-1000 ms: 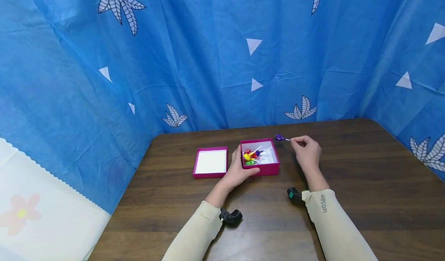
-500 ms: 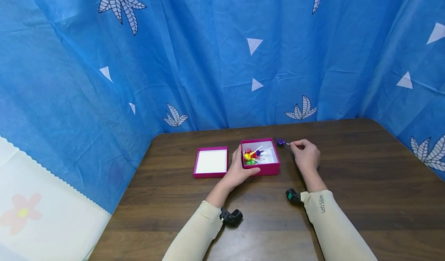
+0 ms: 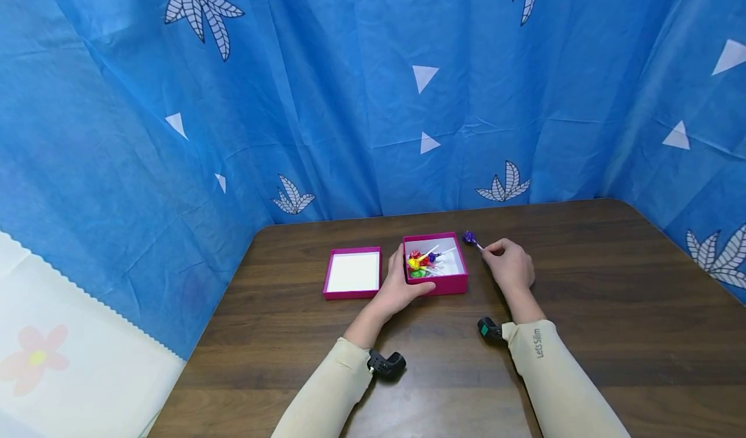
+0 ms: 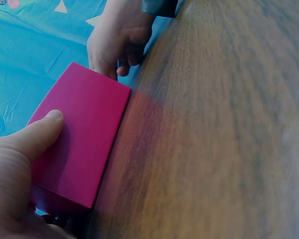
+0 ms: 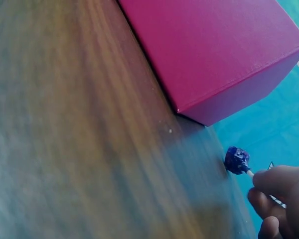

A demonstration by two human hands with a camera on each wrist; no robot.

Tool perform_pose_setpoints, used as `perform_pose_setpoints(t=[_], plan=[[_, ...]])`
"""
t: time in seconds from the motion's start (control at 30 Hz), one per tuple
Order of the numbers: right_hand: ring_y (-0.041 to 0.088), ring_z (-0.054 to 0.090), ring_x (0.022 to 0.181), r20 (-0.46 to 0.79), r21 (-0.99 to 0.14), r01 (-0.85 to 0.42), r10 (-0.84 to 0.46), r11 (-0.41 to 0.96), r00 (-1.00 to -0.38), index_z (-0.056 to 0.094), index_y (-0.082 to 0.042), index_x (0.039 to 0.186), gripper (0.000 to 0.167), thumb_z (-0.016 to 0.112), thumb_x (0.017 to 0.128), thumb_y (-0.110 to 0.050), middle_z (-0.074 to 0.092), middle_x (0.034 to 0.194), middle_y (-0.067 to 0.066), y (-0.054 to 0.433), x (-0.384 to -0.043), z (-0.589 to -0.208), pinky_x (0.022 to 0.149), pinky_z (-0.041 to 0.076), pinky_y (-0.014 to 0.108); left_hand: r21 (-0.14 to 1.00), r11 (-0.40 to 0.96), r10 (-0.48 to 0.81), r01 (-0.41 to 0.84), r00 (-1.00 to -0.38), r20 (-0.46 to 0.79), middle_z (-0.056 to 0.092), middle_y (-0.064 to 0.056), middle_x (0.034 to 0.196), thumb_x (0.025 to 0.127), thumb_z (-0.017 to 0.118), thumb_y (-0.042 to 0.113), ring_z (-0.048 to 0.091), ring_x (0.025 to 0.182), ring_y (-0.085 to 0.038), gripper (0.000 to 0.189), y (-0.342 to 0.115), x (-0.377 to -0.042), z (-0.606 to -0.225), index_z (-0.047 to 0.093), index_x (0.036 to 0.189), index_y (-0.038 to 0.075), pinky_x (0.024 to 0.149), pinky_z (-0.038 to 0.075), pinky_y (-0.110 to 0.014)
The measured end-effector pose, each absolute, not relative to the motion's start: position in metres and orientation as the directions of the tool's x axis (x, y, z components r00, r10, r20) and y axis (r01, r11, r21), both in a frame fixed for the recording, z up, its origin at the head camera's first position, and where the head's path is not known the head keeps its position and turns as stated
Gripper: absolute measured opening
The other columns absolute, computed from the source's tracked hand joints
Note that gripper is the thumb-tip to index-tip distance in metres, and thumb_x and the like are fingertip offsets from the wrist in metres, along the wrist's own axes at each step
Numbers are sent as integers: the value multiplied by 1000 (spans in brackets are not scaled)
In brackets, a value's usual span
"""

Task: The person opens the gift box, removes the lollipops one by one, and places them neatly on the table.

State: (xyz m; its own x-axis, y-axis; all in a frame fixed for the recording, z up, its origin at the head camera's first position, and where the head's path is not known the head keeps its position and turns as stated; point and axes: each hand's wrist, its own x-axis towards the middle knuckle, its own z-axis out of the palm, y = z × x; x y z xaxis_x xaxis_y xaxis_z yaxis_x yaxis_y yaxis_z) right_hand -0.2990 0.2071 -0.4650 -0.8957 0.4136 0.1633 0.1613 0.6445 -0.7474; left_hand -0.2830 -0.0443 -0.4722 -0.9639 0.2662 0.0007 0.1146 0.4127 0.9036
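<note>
My left hand holds a magenta box at its near left corner, thumb along the front wall and fingers on the left side. Inside the box lie several wrapped lollipops in yellow, red, green and dark blue, white sticks pointing right. Just right of the box, my right hand pinches the white stick of a purple lollipop between thumb and forefinger. In the right wrist view that lollipop's round head is low, close over the table beyond the box corner.
A shallow magenta lid with a white inside lies left of the box, inner side up. The dark wooden table ends at a blue patterned curtain. Each wrist carries a black camera.
My right hand has come slightly nearer and to the left, lower over the table. The purple lollipop now points up and left instead of lying nearly level. The left hand and box stay put.
</note>
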Motion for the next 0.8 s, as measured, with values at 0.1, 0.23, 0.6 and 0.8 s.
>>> perform_pose_setpoints(t=[0.1, 0.23, 0.6, 0.8], plan=[[32, 61, 89, 148, -718, 154, 366, 679, -919, 71, -11, 99, 20, 68, 94, -30, 73, 102, 14, 207, -299, -466, 65, 39, 36, 905, 410, 266, 113, -964, 0, 10, -7, 166, 83, 79, 40, 23, 150, -30, 113, -44, -283, -472, 1, 162, 23, 120, 32, -55], [31, 61, 85, 142, -685, 137, 315, 715, -939, 72, -11, 100, 22, 68, 94, -31, 73, 101, 14, 207, -298, -466, 63, 39, 35, 905, 409, 268, 115, -964, 1, 10, -7, 166, 83, 79, 40, 22, 151, -30, 112, -45, -283, -472, 1, 162, 23, 121, 31, -55], [30, 60, 89, 123, -662, 93, 230, 744, -966, 72, -12, 105, 23, 67, 95, -33, 73, 106, 15, 207, -299, -468, 68, 41, 36, 900, 418, 276, 123, -961, 3, 10, -7, 166, 83, 79, 40, 23, 150, -30, 112, -45, -284, -472, 1, 162, 23, 120, 33, -55], [30, 61, 91, 125, -656, 72, 202, 751, -971, 72, -13, 105, 23, 67, 95, -33, 73, 107, 15, 206, -300, -469, 71, 41, 37, 902, 411, 282, 130, -959, 10, 10, -7, 166, 83, 79, 40, 23, 150, -30, 112, -46, -284, -472, 1, 162, 23, 120, 33, -55]])
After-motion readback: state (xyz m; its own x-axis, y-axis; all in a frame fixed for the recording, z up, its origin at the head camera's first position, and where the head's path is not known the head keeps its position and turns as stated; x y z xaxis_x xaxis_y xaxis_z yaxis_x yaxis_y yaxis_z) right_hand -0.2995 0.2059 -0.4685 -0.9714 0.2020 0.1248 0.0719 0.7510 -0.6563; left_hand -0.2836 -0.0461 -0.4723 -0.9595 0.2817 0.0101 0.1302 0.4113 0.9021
